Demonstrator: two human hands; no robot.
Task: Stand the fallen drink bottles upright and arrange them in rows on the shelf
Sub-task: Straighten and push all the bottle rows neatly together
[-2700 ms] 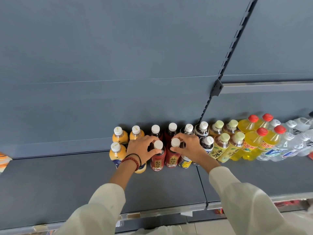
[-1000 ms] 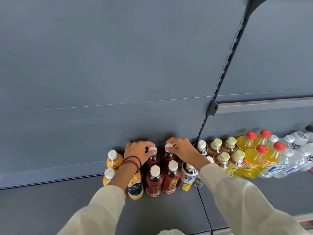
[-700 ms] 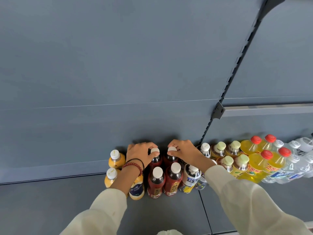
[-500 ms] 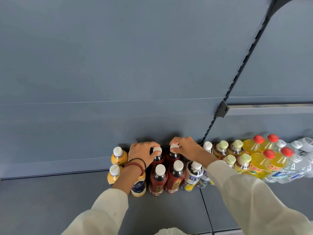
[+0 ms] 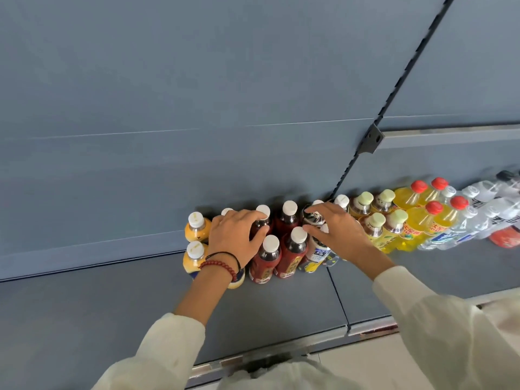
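The left hand (image 5: 235,235) is laid loosely spread over the red bottles (image 5: 287,222); the right hand (image 5: 336,235), fingers straight, over the dark bottle (image 5: 313,219). Both are stood upright under the fingertips, at the back of the shelf (image 5: 112,319), each nearest its own hand.

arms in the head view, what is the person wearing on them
Both arms are in loose, cream-coloured long sleeves: the left sleeve ends partway along the forearm, the right sleeve near the wrist. The left wrist carries a red bead bracelet and, beside it, a thin black band. No watch shows.
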